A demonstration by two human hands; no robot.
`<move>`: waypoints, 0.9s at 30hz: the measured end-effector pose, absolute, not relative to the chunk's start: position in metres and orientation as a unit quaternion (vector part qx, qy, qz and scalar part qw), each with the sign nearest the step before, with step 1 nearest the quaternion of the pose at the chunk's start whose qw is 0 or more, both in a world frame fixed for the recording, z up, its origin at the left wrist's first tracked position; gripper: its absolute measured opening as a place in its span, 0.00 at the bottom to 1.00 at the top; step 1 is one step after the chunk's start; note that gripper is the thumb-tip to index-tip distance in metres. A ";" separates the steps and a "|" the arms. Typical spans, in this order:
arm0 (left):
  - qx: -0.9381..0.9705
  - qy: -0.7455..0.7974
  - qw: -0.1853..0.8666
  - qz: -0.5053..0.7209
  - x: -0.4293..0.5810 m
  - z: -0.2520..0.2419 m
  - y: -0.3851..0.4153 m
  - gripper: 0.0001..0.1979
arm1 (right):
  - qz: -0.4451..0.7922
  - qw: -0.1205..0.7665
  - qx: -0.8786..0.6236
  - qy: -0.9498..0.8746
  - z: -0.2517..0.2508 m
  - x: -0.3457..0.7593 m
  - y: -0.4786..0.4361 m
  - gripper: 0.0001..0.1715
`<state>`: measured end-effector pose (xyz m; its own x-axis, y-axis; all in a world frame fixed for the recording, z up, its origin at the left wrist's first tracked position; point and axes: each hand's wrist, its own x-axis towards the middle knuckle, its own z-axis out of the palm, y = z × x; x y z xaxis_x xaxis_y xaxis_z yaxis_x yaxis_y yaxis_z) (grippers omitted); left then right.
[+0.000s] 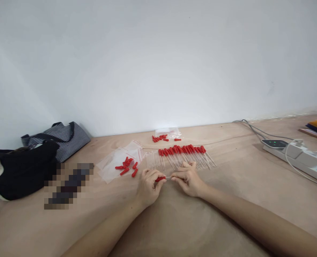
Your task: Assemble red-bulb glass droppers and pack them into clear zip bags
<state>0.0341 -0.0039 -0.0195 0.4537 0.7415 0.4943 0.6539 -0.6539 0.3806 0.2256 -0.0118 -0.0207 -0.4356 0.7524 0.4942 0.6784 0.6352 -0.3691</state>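
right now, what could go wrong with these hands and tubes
The left hand grips a red cap and the right hand a thin clear tube, which might bend or slip if pressed hard. The right hand is also close to the row of capped tubes and could nudge it.

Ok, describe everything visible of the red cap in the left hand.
The cap is small, narrow, plain red and rubbery-looking. It lies roughly level above the table, pinched by the left hand, which hides part of it. Its right end meets a thin clear tube held by the right hand; how far the tube goes in cannot be told.
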 end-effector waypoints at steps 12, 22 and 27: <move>0.861 0.380 0.042 0.336 0.032 -0.018 -0.005 0.06 | 0.232 0.311 -0.471 -0.792 -0.015 0.215 -0.012 0.14; 0.859 0.368 0.057 0.352 0.033 -0.018 -0.002 0.07 | 0.311 0.313 -0.494 -0.749 -0.021 0.215 -0.006 0.17; 0.840 0.371 0.108 0.381 0.035 -0.018 -0.002 0.05 | 0.331 0.322 -0.497 -0.735 -0.018 0.213 -0.007 0.19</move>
<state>0.0351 -0.0017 -0.0176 0.4351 0.7054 0.5596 0.5412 -0.7016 0.4636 0.2132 -0.0067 -0.0180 -0.2984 0.9436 0.1432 0.5176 0.2861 -0.8064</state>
